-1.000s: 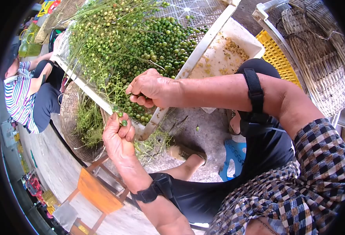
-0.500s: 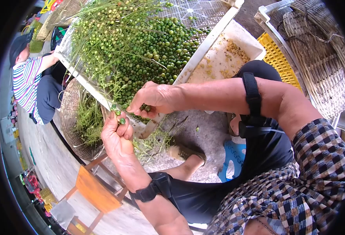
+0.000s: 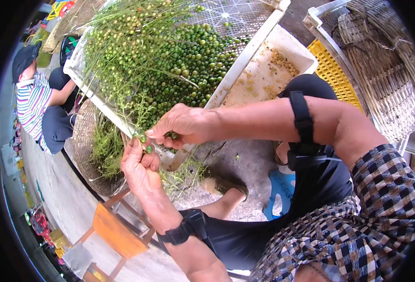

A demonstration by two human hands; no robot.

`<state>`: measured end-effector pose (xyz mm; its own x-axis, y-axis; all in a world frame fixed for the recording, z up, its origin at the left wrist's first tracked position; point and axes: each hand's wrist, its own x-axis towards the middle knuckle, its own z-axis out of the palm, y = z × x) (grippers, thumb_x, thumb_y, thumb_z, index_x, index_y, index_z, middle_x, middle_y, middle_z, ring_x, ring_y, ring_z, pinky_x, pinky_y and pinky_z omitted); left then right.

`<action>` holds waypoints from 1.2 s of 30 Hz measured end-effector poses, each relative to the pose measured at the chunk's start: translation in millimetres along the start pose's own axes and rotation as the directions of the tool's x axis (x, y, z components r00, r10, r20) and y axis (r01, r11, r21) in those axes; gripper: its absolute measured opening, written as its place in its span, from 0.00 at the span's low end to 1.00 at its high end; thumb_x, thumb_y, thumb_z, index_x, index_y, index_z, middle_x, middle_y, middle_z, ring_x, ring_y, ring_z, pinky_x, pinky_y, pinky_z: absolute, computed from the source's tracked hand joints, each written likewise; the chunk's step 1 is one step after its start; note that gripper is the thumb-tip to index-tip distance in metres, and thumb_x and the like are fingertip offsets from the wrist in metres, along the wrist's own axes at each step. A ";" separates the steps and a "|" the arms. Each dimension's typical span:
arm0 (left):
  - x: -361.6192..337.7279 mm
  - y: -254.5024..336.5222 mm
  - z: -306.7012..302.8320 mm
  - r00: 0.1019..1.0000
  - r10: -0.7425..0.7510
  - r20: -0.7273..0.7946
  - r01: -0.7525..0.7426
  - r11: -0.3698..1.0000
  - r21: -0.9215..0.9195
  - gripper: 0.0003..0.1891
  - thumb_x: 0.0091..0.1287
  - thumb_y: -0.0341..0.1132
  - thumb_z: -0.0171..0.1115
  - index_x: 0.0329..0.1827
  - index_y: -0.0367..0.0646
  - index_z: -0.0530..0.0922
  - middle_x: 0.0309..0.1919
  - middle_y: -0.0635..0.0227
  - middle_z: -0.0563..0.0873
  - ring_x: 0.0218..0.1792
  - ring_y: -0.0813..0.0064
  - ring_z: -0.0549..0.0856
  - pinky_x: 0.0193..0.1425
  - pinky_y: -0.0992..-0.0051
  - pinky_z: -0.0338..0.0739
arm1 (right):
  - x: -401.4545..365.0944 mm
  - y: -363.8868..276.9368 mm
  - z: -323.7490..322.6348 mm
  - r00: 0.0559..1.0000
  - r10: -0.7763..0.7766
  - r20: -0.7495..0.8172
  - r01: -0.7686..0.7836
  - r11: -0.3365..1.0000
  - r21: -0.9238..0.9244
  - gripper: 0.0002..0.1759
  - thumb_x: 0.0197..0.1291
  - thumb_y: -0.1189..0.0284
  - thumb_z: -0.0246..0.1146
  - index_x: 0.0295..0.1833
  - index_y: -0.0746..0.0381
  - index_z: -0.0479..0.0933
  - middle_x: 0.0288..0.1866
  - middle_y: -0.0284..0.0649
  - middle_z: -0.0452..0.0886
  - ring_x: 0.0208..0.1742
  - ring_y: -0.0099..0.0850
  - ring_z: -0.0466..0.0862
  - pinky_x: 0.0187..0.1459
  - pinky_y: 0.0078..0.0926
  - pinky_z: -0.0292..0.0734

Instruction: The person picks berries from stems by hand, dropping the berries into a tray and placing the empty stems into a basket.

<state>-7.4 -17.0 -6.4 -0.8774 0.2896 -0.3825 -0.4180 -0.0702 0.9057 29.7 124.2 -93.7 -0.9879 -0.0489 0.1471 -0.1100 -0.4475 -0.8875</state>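
My left hand (image 3: 140, 165) pinches a small sprig with a few round green fruits (image 3: 148, 149) at its fingertips. Close by on the right, my right hand (image 3: 181, 126) is curled, with green fruits showing under its fingers and its thumb and forefinger at the sprig. Both hands are just in front of a white perforated tray (image 3: 252, 47). Loose round green fruits (image 3: 203, 56) fill the tray's middle, and stems with paler fruits (image 3: 127, 42) are heaped on its left. My right palm is hidden.
A wicker basket (image 3: 83, 136) of stripped green stems stands left of the tray. A white bin (image 3: 252, 77) sits under its right side. An orange-topped stool (image 3: 118, 230) is lower left. Another person (image 3: 33, 101) crouches beyond the basket. Woven baskets (image 3: 381, 70) and a yellow crate (image 3: 337, 73) are right.
My right hand has moved slightly left, its fingertips closer to the fruits in my left hand. The other person's arm has drawn down from the tray's corner.
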 end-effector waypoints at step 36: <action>-5.5 3.5 9.0 0.984 -0.109 -0.140 0.106 0.994 -0.031 0.06 0.59 0.29 0.56 0.35 0.36 0.70 0.26 0.59 0.78 0.12 0.87 0.61 0.12 0.86 0.54 | 8.5 -67.7 -20.0 0.988 0.003 -0.155 -0.056 0.938 -0.341 0.09 0.49 0.72 0.58 0.24 0.68 0.75 0.16 0.34 0.73 0.13 0.17 0.67 0.12 0.17 0.58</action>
<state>-1.8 -10.3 0.5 -0.8508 0.1586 -0.5010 -0.5157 -0.0685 0.8540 26.6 171.9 -41.1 -0.9932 0.0886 0.0756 -0.0853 -0.1122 -0.9900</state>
